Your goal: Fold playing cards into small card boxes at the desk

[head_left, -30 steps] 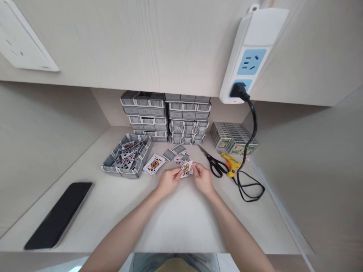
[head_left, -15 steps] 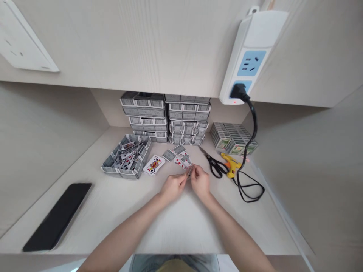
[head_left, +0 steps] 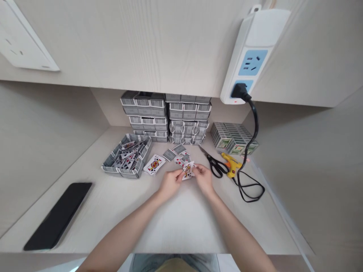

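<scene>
My left hand (head_left: 171, 183) pinches the left side of a face card (head_left: 187, 170) that faces up over the desk. On its right side, my right hand (head_left: 203, 177) is closed on what looks like the same card or one just behind it. Just beyond both hands lie loose cards (head_left: 170, 154), some back up and some face up. A pile of cards with a jack on top (head_left: 154, 164) rests to the left of them. Farther left, a tray made of folded cards (head_left: 120, 172) holds many small card pieces.
Stacked card boxes (head_left: 188, 112) stand at the back, with card packs (head_left: 233, 138) to their right. Black scissors (head_left: 217, 166) and a yellow glue gun (head_left: 232, 164) with its cord lie right of my hands. A black phone (head_left: 58, 215) lies at the left.
The card between my hands has turned from nearly edge-on to face up, showing its picture. My hands have moved slightly apart.
</scene>
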### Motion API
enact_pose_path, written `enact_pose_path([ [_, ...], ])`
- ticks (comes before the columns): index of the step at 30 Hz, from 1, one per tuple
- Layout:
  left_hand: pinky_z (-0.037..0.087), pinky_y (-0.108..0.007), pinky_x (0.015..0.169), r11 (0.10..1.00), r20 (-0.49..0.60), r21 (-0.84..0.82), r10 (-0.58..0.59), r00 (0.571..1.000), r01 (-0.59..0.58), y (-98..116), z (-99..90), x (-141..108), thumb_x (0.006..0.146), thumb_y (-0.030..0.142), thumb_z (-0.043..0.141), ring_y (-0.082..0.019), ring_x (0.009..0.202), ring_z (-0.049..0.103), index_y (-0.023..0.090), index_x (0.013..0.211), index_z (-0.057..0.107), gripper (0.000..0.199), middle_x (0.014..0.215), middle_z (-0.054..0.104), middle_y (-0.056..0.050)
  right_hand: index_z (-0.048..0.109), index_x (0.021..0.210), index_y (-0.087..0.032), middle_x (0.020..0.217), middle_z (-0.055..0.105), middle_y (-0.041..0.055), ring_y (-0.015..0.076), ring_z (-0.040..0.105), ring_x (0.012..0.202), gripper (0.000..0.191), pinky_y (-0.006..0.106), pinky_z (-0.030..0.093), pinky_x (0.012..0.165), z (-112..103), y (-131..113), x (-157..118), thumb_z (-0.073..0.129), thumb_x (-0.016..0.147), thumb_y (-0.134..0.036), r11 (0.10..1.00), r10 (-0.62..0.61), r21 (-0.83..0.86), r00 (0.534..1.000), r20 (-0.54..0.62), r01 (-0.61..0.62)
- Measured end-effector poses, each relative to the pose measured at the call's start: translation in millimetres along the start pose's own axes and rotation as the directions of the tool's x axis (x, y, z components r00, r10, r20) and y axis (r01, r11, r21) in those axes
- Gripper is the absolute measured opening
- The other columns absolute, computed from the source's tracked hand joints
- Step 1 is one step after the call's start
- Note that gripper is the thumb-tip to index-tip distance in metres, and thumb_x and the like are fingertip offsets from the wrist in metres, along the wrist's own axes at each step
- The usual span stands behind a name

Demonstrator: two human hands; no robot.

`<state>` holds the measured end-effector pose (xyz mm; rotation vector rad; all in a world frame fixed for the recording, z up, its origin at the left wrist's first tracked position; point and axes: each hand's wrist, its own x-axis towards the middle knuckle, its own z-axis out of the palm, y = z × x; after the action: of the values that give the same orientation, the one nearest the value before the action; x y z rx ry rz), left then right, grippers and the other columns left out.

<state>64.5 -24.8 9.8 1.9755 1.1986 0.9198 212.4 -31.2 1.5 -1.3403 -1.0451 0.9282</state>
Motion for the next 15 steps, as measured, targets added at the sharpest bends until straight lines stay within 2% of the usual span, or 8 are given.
enact_pose_path([
  [3, 0.028, -0.020, 0.047, 0.998, -0.017, -0.034, -0.061, 0.998, 0.061, -4.3, -2.6, 4.7, 0.079, 0.037, 0.045, -0.010, 0.048, 0.042, 0.013, 0.068, 0.062, 0.032, 0.052, 0.053, 0.002, 0.064, 0.078, -0.013, 0.078, 0.069, 0.0079, 0.0205, 0.063, 0.068, 0.022, 0.033, 0.051, 0.063, -0.4, 1.3, 1.5, 0.058, 0.067, -0.031, 0.992, 0.083, 0.090, 0.992, 0.091, -0.092],
  [5, 0.028, -0.019, 0.047, 0.995, -0.034, -0.064, -0.080, 0.996, 0.078, -6.6, -4.3, 6.6, 0.079, 0.037, 0.044, -0.010, 0.050, 0.041, 0.013, 0.068, 0.061, 0.031, 0.054, 0.052, 0.002, 0.065, 0.080, -0.013, 0.080, 0.069, 0.0082, 0.0206, 0.064, 0.069, 0.024, 0.034, 0.051, 0.067, -0.3, 2.4, 1.1, 0.058, 0.067, -0.031, 0.993, 0.077, 0.075, 0.986, 0.146, -0.088],
  [7, 0.028, -0.018, 0.048, 0.993, -0.045, -0.079, -0.086, 0.995, 0.082, -8.3, -5.5, 7.3, 0.079, 0.037, 0.044, -0.009, 0.051, 0.041, 0.013, 0.069, 0.060, 0.031, 0.055, 0.051, 0.002, 0.066, 0.083, -0.013, 0.082, 0.069, 0.0085, 0.0212, 0.064, 0.071, 0.024, 0.034, 0.051, 0.069, -0.4, 3.9, 0.4, 0.056, 0.069, -0.032, 0.999, 0.034, 0.011, 0.984, 0.174, -0.036],
  [10, 0.029, -0.018, 0.049, 0.992, -0.041, -0.091, -0.086, 0.995, 0.082, -9.1, -6.3, 6.8, 0.079, 0.037, 0.045, -0.009, 0.051, 0.039, 0.012, 0.071, 0.061, 0.031, 0.054, 0.049, 0.003, 0.066, 0.083, -0.014, 0.083, 0.070, 0.0087, 0.0218, 0.065, 0.074, 0.024, 0.033, 0.050, 0.070, -1.3, 6.3, -0.4, 0.053, 0.073, -0.031, 0.989, -0.049, -0.129, 0.987, 0.152, 0.069],
  [15, 0.029, -0.018, 0.048, 0.989, -0.028, -0.132, -0.071, 0.997, 0.067, -6.7, -4.2, 4.5, 0.078, 0.038, 0.046, -0.008, 0.051, 0.038, 0.012, 0.067, 0.061, 0.032, 0.052, 0.047, 0.003, 0.066, 0.081, -0.016, 0.079, 0.070, 0.0070, 0.0193, 0.065, 0.068, 0.021, 0.027, 0.049, 0.065, -1.8, 6.1, -5.0, 0.049, 0.076, -0.028, 0.902, -0.173, -0.381, 0.979, 0.106, 0.201],
])
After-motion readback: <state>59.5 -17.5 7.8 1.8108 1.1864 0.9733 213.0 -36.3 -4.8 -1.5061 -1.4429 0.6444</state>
